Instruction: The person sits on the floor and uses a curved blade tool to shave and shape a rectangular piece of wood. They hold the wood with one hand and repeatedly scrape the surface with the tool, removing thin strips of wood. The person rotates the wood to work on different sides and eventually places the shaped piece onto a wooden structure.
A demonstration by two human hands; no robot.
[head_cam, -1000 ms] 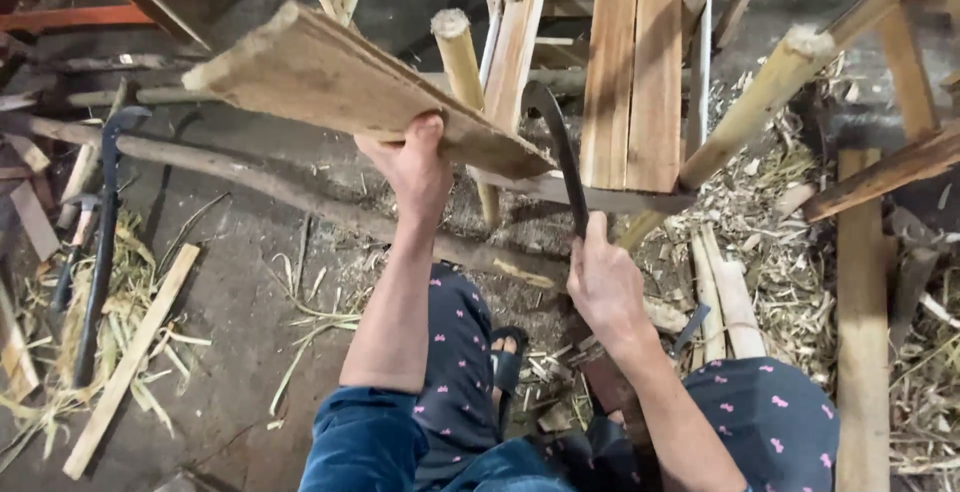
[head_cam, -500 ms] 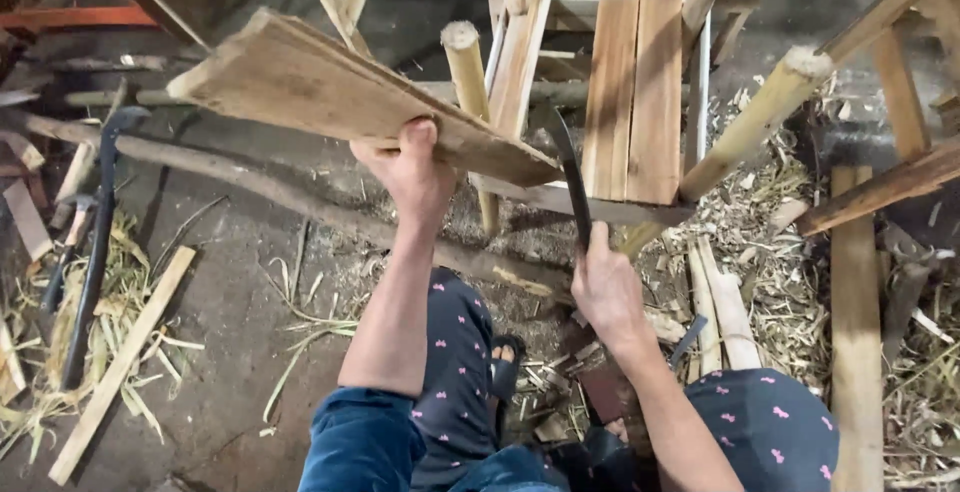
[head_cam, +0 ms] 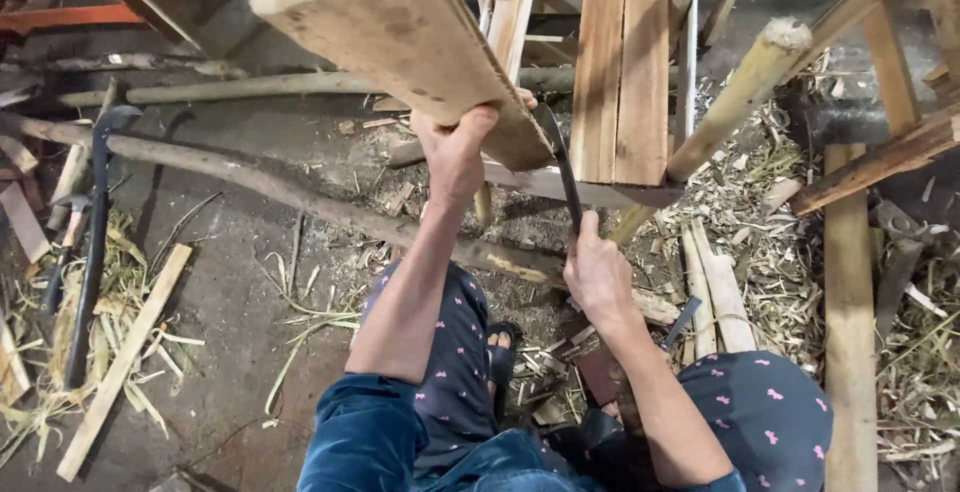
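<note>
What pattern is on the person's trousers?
Dark navy trousers with small pink motifs, seen in the head view.

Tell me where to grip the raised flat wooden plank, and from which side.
Grip the flat wooden plank at its near lower corner, from underneath, as the left hand does. It tilts up and away, so that end is closest; the dark curved blade sits right of it.

- The plank (head_cam: 400, 42) above my left hand (head_cam: 455, 152) runs off the top edge.
- My right hand (head_cam: 598, 277) hides the blade's (head_cam: 562, 167) handle.
</note>
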